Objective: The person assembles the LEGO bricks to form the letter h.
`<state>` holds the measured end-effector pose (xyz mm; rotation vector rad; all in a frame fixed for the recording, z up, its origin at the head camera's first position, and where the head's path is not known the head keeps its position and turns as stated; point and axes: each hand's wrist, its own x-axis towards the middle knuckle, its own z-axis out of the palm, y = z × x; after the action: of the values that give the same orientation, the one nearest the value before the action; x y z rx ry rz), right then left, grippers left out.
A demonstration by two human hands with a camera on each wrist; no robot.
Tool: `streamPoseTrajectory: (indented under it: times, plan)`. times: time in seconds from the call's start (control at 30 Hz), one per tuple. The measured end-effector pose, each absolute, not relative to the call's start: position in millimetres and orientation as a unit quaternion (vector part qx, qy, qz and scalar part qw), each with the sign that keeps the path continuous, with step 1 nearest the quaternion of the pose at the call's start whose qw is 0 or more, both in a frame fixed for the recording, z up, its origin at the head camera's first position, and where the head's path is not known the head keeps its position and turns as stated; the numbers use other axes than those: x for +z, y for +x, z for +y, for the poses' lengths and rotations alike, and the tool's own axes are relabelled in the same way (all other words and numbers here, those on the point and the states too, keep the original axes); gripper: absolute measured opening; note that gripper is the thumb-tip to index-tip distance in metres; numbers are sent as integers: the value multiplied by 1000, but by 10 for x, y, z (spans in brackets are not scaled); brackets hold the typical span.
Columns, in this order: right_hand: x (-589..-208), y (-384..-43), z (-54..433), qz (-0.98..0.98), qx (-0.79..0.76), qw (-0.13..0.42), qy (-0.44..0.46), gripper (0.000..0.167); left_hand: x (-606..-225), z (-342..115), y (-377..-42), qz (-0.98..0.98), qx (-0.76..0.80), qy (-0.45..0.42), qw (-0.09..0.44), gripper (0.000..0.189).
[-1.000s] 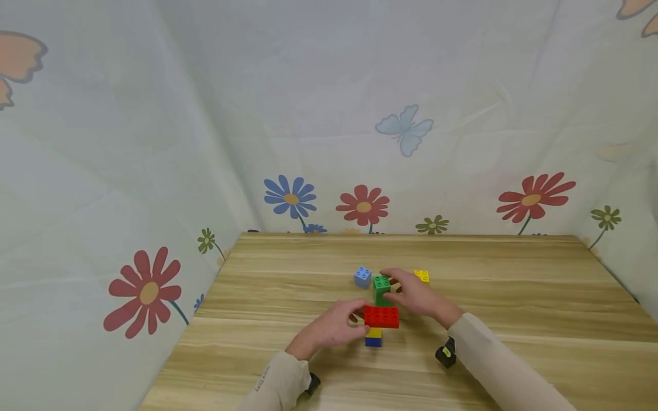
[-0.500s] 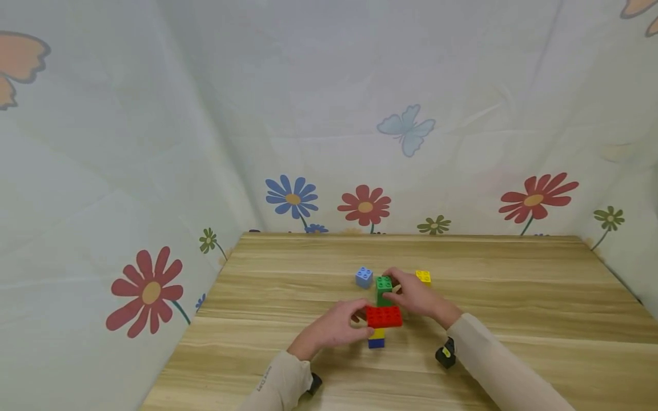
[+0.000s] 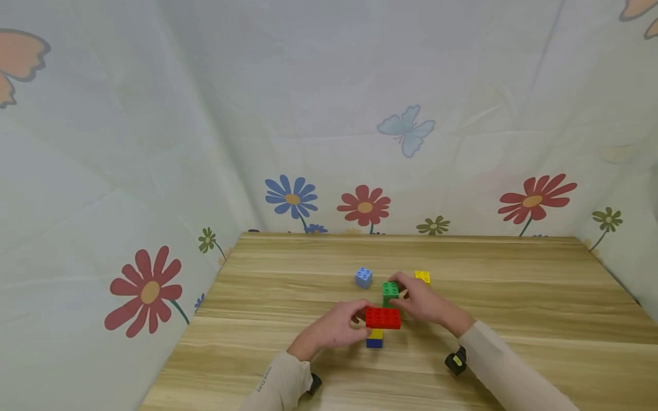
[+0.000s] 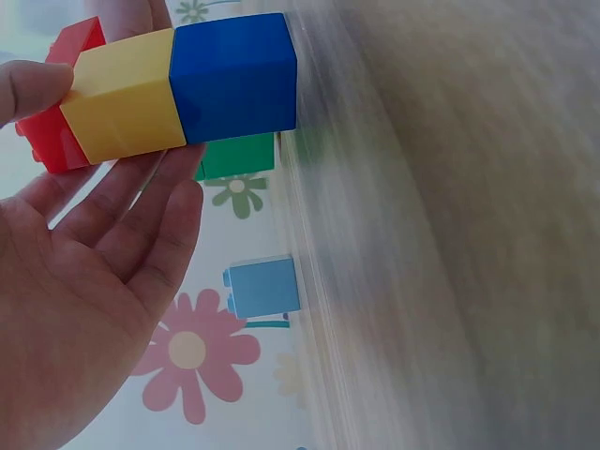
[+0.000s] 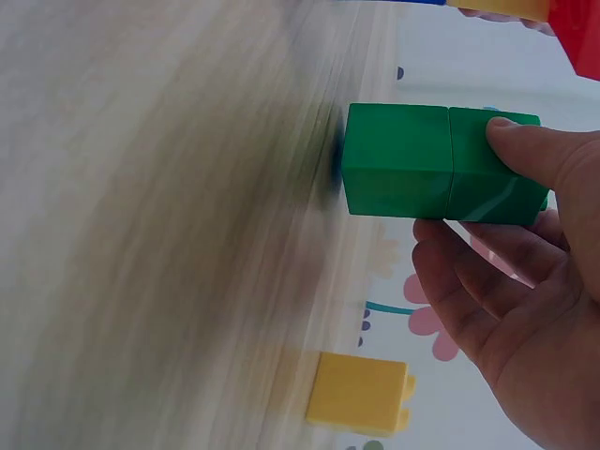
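Observation:
My left hand (image 3: 336, 324) grips a stack of toy building bricks by its top, thumb at the seam between a long red brick (image 3: 382, 318) and the yellow brick (image 4: 127, 98) under it. A dark blue brick (image 4: 234, 77) forms the bottom of that stack. Just beyond it, my right hand (image 3: 418, 298) pinches two green bricks (image 5: 398, 161) joined one on the other, with the thumb on the upper one. In the head view, the red brick overlaps the lower part of the green pair.
A light blue brick (image 3: 363, 277) stands on the wooden table (image 3: 288, 257) behind and left of the green pair. Behind my right hand is a separate yellow brick (image 3: 422, 276). A flower-printed cloth (image 3: 329, 142) hangs along the table's back edge.
My right hand has shifted to the right and slightly closer to me, taking the green bricks along. The left hand and its stack stay nearly where they were.

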<state>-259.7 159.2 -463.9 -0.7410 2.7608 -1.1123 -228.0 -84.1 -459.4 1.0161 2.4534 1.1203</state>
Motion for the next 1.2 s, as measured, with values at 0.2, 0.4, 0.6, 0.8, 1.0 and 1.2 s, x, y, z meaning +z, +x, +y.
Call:
streamPoseTrajectory:
  times: [0.2,0.4,0.6,0.8,1.0,1.2]
  plan:
    - [-4592,-2523,1669,901,-351,31,-252,38,-4571,-829,-2270,854,366,349,121,37]
    - [-4570,-2452,1759,904,-336,20,-262,36,-4545,-817,-2266,857,359,353,114,36]
    - [-4570,-2394,1837,897,-336,16,-285,32,-4512,-796,-2253,858,360,349,111,35]
    - [-4553,-2312,1912,898,-325,19,-296,35,-4516,-775,-2260,859,362,343,117,35]
    - [-4538,-2223,1978,904,-304,20,-300,44,-4506,-715,-2259,857,367,339,125,34]
    - [-4547,-2161,2020,904,-301,20,-304,42,-4508,-636,-2265,860,364,335,125,38]
